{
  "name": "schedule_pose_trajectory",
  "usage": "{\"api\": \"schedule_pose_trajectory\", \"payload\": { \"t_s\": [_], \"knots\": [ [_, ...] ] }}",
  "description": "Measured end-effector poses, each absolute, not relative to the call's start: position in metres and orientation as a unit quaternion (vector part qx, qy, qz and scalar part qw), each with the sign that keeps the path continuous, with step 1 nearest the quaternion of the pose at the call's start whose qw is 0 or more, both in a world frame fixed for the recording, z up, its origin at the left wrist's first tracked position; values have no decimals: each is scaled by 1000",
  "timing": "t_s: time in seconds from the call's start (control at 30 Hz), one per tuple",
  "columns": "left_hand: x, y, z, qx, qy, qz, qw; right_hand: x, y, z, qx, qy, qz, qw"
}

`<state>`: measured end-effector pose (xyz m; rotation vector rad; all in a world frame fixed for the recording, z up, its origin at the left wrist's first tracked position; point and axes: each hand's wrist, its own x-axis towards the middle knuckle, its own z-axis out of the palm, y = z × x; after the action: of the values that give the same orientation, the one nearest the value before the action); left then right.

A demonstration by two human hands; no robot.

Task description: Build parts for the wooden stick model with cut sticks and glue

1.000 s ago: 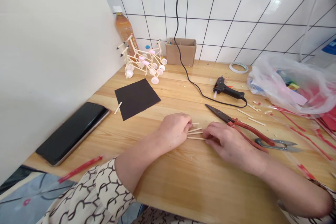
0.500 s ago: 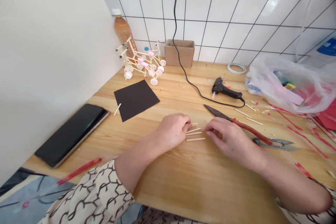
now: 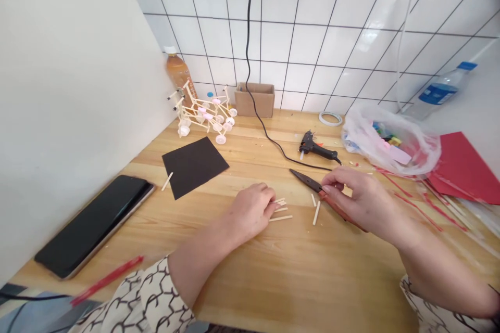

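My left hand (image 3: 255, 210) rests on the wooden table with its fingers curled over the left ends of several short wooden sticks (image 3: 282, 217). Over the pliers (image 3: 308, 181), my right hand (image 3: 357, 200) has thumb and forefinger pinched together; whether anything is between them is hidden. The red handles of the pliers lie partly beneath that hand. Two more short sticks (image 3: 316, 213) lie between my hands, just left of the plier handles.
Behind my hands are a black glue gun (image 3: 319, 150) with its cord, a tape roll (image 3: 330, 118), a cardboard box (image 3: 254, 100) and a wheeled stick frame (image 3: 205, 114). Black card (image 3: 195, 166) and a phone (image 3: 94, 223) lie left. A plastic bag (image 3: 390, 140) and red sheets (image 3: 464, 169) are right.
My right hand has moved right and up, from beside the sticks to over the pliers. Two short sticks now show between the hands. The camera view has shifted.
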<state>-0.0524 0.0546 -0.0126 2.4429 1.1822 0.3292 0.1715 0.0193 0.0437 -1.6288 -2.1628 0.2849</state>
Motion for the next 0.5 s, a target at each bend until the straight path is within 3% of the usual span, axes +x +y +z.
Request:
{"api": "schedule_pose_trajectory", "payload": {
  "t_s": [0.27,0.5],
  "knots": [
    [-53,50,-10,881,411,103,212,193,3,37,-621,-778,66,69],
    [-52,50,-11,875,418,83,232,205,2,7,-596,-798,68,62]
  ]
}}
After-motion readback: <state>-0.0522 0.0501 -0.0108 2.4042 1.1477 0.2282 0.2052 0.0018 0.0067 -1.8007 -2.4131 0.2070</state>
